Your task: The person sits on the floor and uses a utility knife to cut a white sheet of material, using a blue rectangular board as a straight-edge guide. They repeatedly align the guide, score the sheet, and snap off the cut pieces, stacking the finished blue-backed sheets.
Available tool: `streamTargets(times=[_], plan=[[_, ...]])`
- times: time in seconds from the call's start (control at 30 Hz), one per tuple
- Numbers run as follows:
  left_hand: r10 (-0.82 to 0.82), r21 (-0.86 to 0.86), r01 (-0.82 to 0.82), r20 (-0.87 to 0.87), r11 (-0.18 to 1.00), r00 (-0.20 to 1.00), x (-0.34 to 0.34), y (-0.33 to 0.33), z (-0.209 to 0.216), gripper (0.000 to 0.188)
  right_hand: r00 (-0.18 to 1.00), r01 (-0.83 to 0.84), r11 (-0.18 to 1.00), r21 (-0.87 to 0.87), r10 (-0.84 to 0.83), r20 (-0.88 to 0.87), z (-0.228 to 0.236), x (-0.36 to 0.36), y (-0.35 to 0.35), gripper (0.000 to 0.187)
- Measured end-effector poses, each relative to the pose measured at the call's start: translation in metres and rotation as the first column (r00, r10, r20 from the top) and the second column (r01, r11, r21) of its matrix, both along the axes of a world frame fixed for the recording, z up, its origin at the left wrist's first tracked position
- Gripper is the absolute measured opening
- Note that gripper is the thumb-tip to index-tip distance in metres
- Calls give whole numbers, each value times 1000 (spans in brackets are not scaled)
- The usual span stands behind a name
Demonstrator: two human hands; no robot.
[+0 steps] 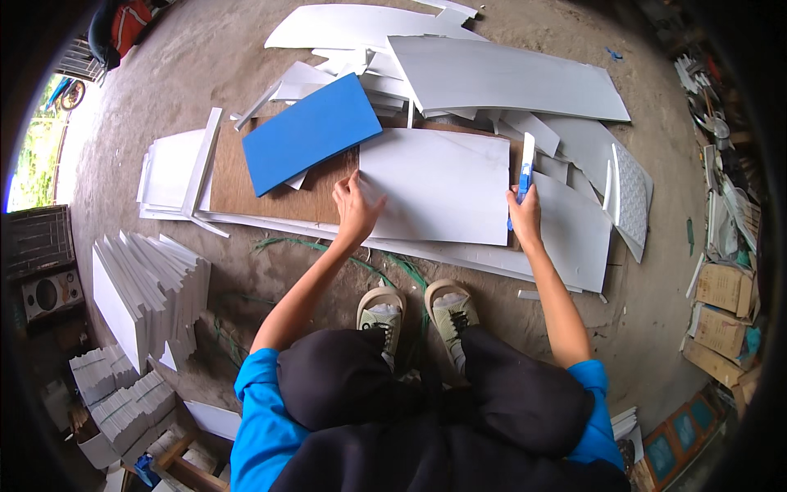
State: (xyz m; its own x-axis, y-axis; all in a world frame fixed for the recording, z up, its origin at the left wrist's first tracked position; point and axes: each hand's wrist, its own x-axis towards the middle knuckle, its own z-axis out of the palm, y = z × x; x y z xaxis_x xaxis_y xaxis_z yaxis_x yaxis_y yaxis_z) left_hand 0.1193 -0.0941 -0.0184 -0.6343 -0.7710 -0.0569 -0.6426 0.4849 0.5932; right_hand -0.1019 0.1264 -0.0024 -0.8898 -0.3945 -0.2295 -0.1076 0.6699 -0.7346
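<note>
A flat white board (pixel 443 184) lies in front of me on a brown wooden board (pixel 238 193). At its left edge is my left hand (pixel 357 211), thumb over the board and fingers curled at the edge, gripping it. My right hand (pixel 526 215) is closed around a blue utility knife (pixel 525 176), its long pale blade pointing away from me beside the board's right edge. A blue rectangular panel (pixel 311 135) rests at an angle just beyond my left hand, its right corner close to the white board.
White offcuts (pixel 508 78) are heaped on the far side. Upright white sheets (pixel 147 287) and stacked pieces (pixel 131 406) stand at left. Cardboard boxes (pixel 721 291) line the right. Green strapping (pixel 402 266) lies near my shoes (pixel 451 316).
</note>
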Motion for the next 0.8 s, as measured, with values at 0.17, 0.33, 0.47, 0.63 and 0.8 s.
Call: streamTargets(times=[0.17,0.33,0.47,0.63,0.8], plan=[[246,178,-206,-246,962,937,12,-1,1,65,977,-72,991,109,92,-191,-17,-7,16,43],[458,184,-419,-319,889,830,51,-20,6,62,841,-71,993,89,108,-531,11,13,-22,57],[561,138,-558,-401,818,724,67,-52,15,64,869,-358,905,-229,234,-435,21,24,-97,51],[564,33,-598,-375,801,735,96,-112,5,65,728,-625,769,-135,512,-456,3,55,-216,46],[555,89,-580,-436,810,709,116,-154,-20,37,804,-561,805,-190,477,-354,1,71,-261,52]])
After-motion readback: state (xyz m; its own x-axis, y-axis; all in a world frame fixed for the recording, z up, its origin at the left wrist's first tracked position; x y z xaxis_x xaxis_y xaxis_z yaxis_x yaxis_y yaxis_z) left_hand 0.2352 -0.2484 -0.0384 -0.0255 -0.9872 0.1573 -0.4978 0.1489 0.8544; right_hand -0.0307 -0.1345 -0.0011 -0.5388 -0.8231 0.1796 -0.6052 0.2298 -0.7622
